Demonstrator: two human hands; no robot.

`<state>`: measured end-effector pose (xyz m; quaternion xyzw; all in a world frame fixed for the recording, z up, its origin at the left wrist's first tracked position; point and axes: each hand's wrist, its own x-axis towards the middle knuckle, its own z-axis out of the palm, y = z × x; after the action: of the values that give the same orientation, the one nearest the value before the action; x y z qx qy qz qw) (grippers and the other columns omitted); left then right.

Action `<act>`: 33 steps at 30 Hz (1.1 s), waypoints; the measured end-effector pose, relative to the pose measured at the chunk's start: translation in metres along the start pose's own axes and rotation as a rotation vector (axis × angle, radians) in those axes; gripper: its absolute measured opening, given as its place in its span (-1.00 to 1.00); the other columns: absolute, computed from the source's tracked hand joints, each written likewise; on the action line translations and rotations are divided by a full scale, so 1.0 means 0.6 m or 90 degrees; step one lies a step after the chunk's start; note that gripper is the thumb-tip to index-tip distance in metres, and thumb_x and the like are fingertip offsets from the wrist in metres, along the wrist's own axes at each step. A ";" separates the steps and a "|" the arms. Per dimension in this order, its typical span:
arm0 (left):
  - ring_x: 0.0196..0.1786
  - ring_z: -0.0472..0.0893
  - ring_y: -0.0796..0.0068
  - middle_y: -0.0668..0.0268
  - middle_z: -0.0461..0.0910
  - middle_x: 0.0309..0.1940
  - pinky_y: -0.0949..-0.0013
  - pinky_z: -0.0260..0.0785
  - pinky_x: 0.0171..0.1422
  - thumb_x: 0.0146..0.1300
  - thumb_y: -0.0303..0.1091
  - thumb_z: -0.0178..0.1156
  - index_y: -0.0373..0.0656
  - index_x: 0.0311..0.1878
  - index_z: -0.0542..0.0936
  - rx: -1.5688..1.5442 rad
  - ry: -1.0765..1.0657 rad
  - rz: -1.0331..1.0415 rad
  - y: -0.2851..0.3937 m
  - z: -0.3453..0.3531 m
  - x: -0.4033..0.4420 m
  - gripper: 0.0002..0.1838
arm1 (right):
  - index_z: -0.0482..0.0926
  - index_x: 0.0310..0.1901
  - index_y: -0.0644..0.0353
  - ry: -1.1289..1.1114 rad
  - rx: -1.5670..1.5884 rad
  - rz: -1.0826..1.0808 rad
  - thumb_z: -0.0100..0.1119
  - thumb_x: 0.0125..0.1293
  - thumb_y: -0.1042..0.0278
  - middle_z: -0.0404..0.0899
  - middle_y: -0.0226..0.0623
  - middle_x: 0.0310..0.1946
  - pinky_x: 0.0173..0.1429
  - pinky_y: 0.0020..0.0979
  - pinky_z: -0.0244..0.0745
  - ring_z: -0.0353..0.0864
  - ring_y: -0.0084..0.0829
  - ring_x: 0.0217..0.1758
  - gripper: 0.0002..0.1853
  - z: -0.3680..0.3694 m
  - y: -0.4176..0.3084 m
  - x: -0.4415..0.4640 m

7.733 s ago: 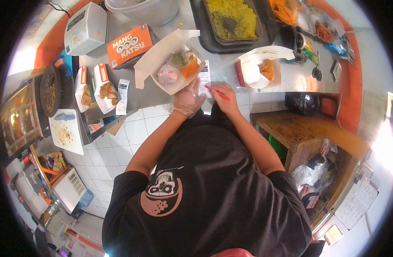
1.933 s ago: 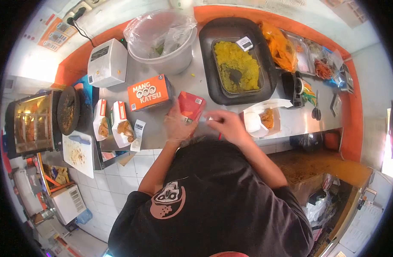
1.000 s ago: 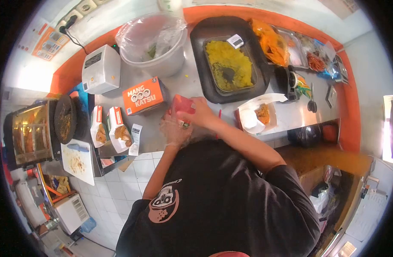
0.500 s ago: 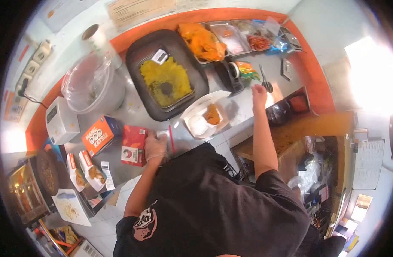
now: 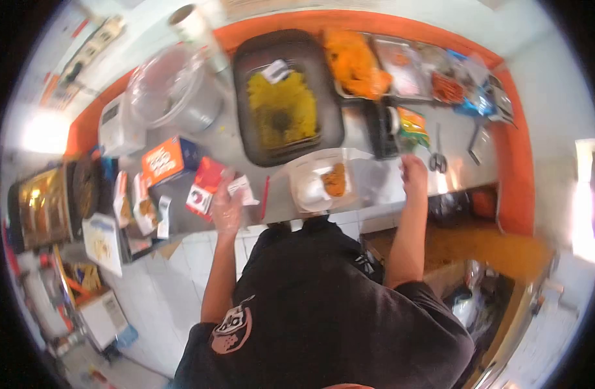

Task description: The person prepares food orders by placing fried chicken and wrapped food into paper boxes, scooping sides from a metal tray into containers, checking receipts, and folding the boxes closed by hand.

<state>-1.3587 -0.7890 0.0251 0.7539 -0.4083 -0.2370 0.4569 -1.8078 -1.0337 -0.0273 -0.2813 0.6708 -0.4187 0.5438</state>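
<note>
My left hand (image 5: 227, 206), in a clear plastic glove, closes on the right side of a red box (image 5: 205, 185) with a white label. A white and red piece (image 5: 243, 190) shows just right of the fingers; motion blur hides whether it belongs to the box. My right hand (image 5: 413, 172) hovers near the counter's front edge with its fingers curled together; what they hold, if anything, is too blurred to make out. Between my hands sits an open paper food box (image 5: 297, 201) containing white rice (image 5: 312, 188) and a brown fried piece (image 5: 334, 179). A red strip (image 5: 266, 198) lies left of it.
A black tray (image 5: 244, 123) with yellow food stands behind. Scissors (image 5: 438, 161), a black dispenser (image 5: 378, 129) and a green-yellow packet (image 5: 412, 128) lie to the right. An orange-blue box (image 5: 166, 161), filled paper sleeves (image 5: 142, 206) and a plastic-covered bucket (image 5: 197, 107) are to the left.
The whole view has shifted and turned. My left hand has moved up along the red box, which now sits more tilted, and a white and red piece has appeared beside it. My right hand remains curled.
</note>
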 end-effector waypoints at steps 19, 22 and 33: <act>0.33 0.48 0.07 0.14 0.41 0.39 0.19 0.38 0.35 0.24 -0.46 0.09 0.12 0.42 0.40 0.195 -0.113 0.014 -0.162 -0.228 0.032 -0.37 | 0.65 -0.15 0.33 -0.063 -0.134 -0.329 0.27 0.37 0.40 0.60 -0.42 -0.44 -0.21 -0.57 0.37 0.50 -0.63 -0.37 -0.84 0.133 -0.122 -0.231; 0.18 0.60 0.06 0.17 0.43 0.38 0.15 0.47 0.25 0.25 -0.49 0.11 0.08 0.16 0.61 0.322 -0.156 0.032 -0.176 -0.239 0.042 -0.58 | 0.68 -0.09 0.30 -0.219 -0.209 -0.370 0.29 0.35 0.41 0.67 -0.40 -0.32 -0.19 -0.55 0.45 0.56 -0.62 -0.32 -0.82 0.281 -0.178 -0.360; 0.08 0.66 0.08 0.21 0.29 0.48 0.18 0.56 0.11 0.32 -0.27 0.16 0.26 0.09 0.70 0.307 -0.337 0.177 -0.172 -0.303 0.076 -0.68 | 0.66 -0.19 0.17 -0.884 -0.774 -0.584 0.40 0.12 0.25 0.72 -0.18 -0.28 -0.13 -0.19 0.59 0.71 -0.15 -0.26 -0.74 0.754 0.094 -0.412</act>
<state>-1.1594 -0.7114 0.0205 0.6897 -0.6546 -0.2568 0.1728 -1.3048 -0.9159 0.0197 -0.9177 0.1353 0.0791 0.3651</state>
